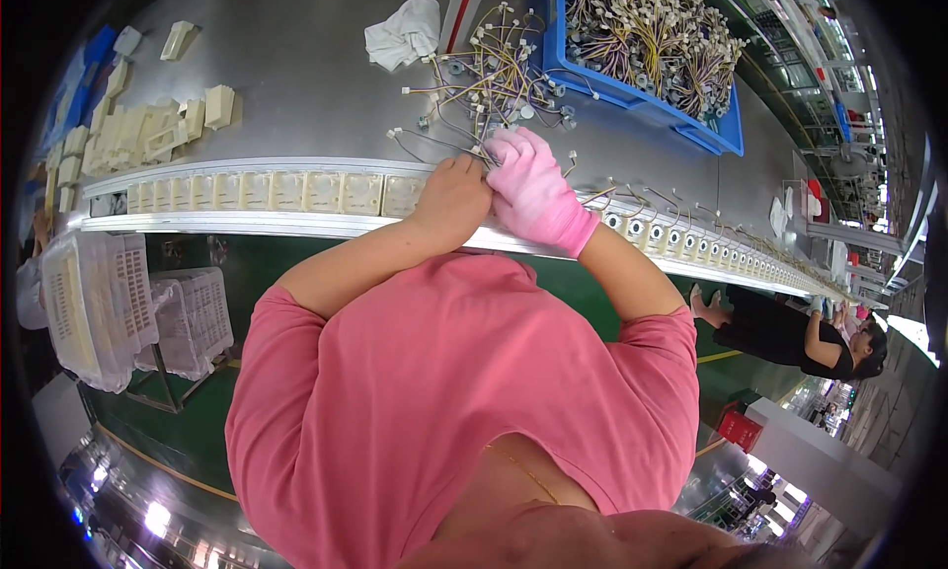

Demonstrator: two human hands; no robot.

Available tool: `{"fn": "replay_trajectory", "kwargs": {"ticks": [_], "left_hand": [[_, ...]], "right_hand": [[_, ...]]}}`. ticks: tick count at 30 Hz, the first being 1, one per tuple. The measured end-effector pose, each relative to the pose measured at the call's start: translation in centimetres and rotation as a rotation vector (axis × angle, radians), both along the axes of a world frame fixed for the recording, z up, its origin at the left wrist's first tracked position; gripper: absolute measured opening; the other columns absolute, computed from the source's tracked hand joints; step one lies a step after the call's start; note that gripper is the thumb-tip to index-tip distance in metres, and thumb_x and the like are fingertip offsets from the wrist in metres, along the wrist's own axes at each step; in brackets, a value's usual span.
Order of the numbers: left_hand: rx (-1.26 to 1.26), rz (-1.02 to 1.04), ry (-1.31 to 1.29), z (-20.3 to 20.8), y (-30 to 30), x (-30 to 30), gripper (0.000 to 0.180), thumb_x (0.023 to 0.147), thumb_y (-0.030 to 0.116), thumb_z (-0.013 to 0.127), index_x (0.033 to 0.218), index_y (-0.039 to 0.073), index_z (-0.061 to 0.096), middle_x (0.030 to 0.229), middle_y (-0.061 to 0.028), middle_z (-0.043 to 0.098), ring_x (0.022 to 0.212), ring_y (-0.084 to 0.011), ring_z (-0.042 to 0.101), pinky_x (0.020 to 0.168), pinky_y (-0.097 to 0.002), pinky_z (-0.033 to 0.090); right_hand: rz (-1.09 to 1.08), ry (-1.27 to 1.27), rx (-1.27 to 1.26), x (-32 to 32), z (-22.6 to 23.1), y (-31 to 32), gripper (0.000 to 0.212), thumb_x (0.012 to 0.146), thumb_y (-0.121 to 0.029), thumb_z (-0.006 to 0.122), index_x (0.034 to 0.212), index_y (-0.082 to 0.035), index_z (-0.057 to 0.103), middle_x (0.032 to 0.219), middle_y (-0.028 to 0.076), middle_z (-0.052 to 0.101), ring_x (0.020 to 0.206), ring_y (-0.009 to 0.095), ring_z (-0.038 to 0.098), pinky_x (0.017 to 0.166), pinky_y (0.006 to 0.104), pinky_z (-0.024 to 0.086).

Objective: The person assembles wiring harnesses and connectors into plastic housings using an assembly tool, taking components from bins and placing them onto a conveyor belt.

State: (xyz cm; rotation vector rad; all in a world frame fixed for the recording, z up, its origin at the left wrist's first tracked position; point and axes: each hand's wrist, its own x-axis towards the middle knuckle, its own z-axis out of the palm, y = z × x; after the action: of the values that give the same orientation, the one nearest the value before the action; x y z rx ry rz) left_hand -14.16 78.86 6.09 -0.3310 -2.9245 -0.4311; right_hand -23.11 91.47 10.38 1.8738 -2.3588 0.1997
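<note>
Both my hands meet over a long metal rail that holds a row of small cream plastic housings. My left hand, bare, has its fingers curled down at the row; what lies under them is hidden. Beside it my right hand, in a pink and white glove, is closed with bent fingers around a thin wire harness, whose white plug sticks out to the left. Just beyond the hands lies a loose heap of wire harnesses with white plugs and grey round parts. Housings right of my hands have wires and dark round centres.
A blue bin full of wire harnesses stands at the back right. A white cloth lies behind the rail. Cream housings are piled at the left. Plastic crates stand at the left; a co-worker is farther along the right.
</note>
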Motion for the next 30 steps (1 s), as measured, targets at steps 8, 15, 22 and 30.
{"fn": "replay_trajectory", "kwargs": {"ticks": [8,15,22,30], "left_hand": [[-0.034,0.001,-0.032,0.2,-0.2,0.0,0.012,0.067,0.010,0.056,0.073,0.004,0.063,0.085,-0.0094,0.055,0.088,-0.0241,0.051,0.075,-0.0355,0.040],[-0.061,-0.012,0.054,-0.5,-0.1,-0.1,0.012,0.067,0.012,0.058,0.070,0.003,0.064,0.082,-0.0100,0.056,0.087,-0.0245,0.051,0.073,-0.0342,0.041],[0.073,-0.002,0.066,-1.7,-1.1,-0.2,0.010,0.070,0.011,0.057,0.076,0.004,0.061,0.082,-0.0085,0.054,0.087,-0.0244,0.051,0.074,-0.0353,0.041],[0.350,0.062,0.163,-2.4,-1.0,-0.1,0.014,0.072,0.013,0.064,0.080,0.005,0.057,0.081,-0.0072,0.050,0.082,-0.0259,0.049,0.071,-0.0360,0.040]], "right_hand": [[-0.068,-0.023,0.357,0.5,0.5,-0.2,0.018,0.067,-0.022,0.060,0.078,-0.009,0.066,0.107,0.011,0.058,0.118,0.028,0.044,0.107,0.0472,0.021],[0.018,0.203,0.040,0.9,1.1,0.0,0.013,0.068,-0.021,0.060,0.072,-0.009,0.062,0.094,0.013,0.058,0.102,0.025,0.052,0.105,0.0451,0.025],[-0.205,-0.229,0.284,0.6,-1.7,1.1,0.039,0.077,-0.017,0.055,0.113,-0.005,0.051,0.064,0.011,0.060,0.058,0.031,0.060,0.054,0.0420,0.047],[-0.229,-0.259,0.509,0.8,-0.4,0.2,0.043,0.077,-0.016,0.055,0.118,-0.003,0.047,0.074,0.013,0.063,0.064,0.030,0.063,0.051,0.0411,0.048]]}}
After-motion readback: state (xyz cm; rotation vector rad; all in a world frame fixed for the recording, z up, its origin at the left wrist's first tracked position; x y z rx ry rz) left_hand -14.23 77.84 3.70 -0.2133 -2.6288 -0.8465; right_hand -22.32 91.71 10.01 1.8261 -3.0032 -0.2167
